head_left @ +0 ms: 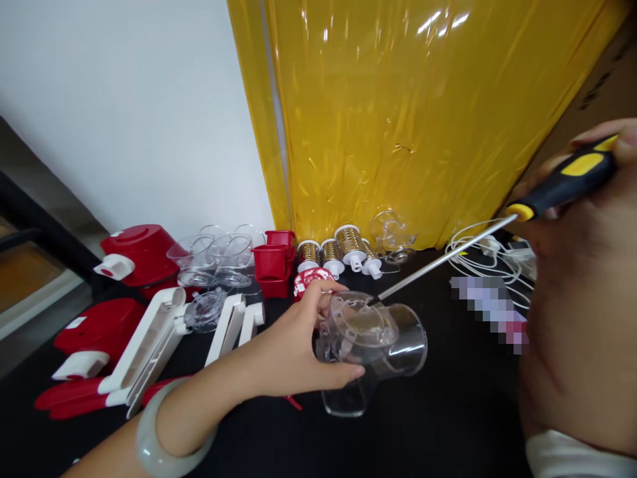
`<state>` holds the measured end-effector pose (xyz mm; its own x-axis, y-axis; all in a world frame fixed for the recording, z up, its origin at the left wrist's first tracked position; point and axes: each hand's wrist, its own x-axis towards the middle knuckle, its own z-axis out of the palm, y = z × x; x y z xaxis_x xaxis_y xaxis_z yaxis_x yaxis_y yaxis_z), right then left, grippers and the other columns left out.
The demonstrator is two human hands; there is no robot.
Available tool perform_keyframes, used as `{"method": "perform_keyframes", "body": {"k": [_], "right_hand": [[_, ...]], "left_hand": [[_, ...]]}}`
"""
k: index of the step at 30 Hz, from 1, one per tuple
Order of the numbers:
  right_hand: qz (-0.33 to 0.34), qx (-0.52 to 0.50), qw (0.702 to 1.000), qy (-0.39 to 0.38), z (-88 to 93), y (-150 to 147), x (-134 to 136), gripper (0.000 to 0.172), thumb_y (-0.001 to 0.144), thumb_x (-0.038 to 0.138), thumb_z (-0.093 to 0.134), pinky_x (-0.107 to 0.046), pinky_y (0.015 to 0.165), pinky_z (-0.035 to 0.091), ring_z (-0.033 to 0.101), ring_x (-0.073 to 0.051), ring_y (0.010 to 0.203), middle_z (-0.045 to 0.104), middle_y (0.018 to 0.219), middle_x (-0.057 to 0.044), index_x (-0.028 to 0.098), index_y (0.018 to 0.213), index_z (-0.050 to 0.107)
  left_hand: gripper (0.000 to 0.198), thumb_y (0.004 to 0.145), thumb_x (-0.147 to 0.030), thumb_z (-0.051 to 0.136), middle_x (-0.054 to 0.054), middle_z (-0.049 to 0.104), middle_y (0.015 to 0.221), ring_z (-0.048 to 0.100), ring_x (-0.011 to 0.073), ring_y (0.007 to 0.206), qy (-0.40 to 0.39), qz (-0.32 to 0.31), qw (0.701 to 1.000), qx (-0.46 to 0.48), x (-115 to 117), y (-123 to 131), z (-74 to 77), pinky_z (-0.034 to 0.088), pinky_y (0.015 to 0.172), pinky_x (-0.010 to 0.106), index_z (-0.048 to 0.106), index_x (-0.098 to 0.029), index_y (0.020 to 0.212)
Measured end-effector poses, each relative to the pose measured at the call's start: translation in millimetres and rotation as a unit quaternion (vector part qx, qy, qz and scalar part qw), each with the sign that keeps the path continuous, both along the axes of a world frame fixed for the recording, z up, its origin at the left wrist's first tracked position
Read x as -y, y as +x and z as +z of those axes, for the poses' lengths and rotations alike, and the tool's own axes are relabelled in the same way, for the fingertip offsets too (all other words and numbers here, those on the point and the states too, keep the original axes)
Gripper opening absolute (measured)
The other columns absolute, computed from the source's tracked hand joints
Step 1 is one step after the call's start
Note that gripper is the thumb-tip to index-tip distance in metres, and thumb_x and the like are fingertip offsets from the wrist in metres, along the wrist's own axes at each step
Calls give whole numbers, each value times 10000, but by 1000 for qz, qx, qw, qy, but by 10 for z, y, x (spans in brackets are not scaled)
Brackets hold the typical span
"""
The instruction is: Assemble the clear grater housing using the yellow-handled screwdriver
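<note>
My left hand (pixel 303 352) grips a clear plastic grater housing (pixel 405 338) from its left side, thumb in front and fingers behind. The housing lies tilted, with its wide tube toward the right and a flat flared part toward me. In my right hand (pixel 557 192) is a screwdriver (pixel 448 255) with a black and yellow handle and a long metal shaft. Its dark tip meets, or hovers just over, the round rim at the housing's top; contact cannot be made out. A red and white round piece (pixel 311 280) sits behind my left fingers, partly hidden.
Several metal grater drums (pixel 350 245) stand at the back, beside red plastic pieces (pixel 273 262) and clear housings (pixel 233 252). Red bases (pixel 142 255) and white-and-red handles (pixel 154 338) lie at the left. White cables (pixel 478 262) lie at right. A yellow plastic curtain (pixel 398 119) hangs behind the black table (pixel 438 425).
</note>
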<state>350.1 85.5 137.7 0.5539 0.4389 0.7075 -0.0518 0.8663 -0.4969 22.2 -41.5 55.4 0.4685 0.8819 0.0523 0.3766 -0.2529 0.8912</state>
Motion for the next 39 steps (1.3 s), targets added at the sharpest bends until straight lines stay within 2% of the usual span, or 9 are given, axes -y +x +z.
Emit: {"method": "perform_keyframes", "body": {"k": [3,6,11,15,18,24,31,36,39], "right_hand": [[-28,0,999,29,1,25,-108,113,567,347,542,-230,214,181,342,-90,264,463,434,43,244,569,588],[-14,-6,1000,15,-42,47,-215,103,602,315,518,-227,223,178,303,-83,255,445,430,45,238,576,581],[24,9,1000,-12,-164,-13,-357,71,718,251,511,-182,275,135,269,-58,268,443,483,49,221,665,546],[45,-7,999,-21,-212,-148,-356,46,627,232,524,-191,263,105,282,-60,295,442,490,48,217,657,555],[63,-8,997,-33,-216,-240,-282,64,594,224,527,-198,250,130,305,-69,306,453,482,44,213,642,568],[93,5,994,-53,-237,-313,-170,47,714,206,578,-176,272,214,361,-66,335,475,540,35,196,669,575],[103,-6,992,-71,-249,-345,-160,85,692,158,535,-185,281,229,392,-77,349,506,541,20,195,651,601],[110,0,991,-81,-266,-410,-141,54,683,182,559,-195,277,214,401,-83,356,501,541,25,203,668,607],[101,13,991,-82,-284,-467,-132,42,689,210,578,-204,266,200,358,-85,336,457,490,41,215,658,605]], "left_hand": [[706,738,-306,842,111,697,1235,711,271,1070,5,-2,1000,17,51,-37,113,566,862,325,487,-266,1347],[709,682,-272,869,87,737,1158,731,257,965,46,41,998,-10,102,-93,220,553,753,271,581,-270,1330],[718,620,-241,886,65,766,1033,732,261,916,76,102,992,-19,131,-186,296,553,806,286,668,-274,1304],[693,592,-244,887,64,769,1052,728,282,981,107,130,986,-1,109,-245,291,559,848,303,706,-283,1260],[703,616,-315,880,66,767,1073,728,289,997,131,143,979,-66,100,-267,310,563,874,325,689,-280,1291],[798,720,-481,790,74,717,1257,704,306,1086,138,121,960,-210,110,-279,357,558,949,413,532,-308,1455],[833,752,-552,749,58,681,1329,679,299,1142,140,115,952,-248,94,-287,305,554,960,423,453,-348,1504],[821,738,-553,759,51,706,1276,689,296,1108,142,121,948,-257,89,-279,317,560,925,405,490,-336,1482],[812,720,-537,771,51,728,1218,705,287,1052,141,117,950,-252,78,-268,329,567,886,389,525,-310,1460]]}}
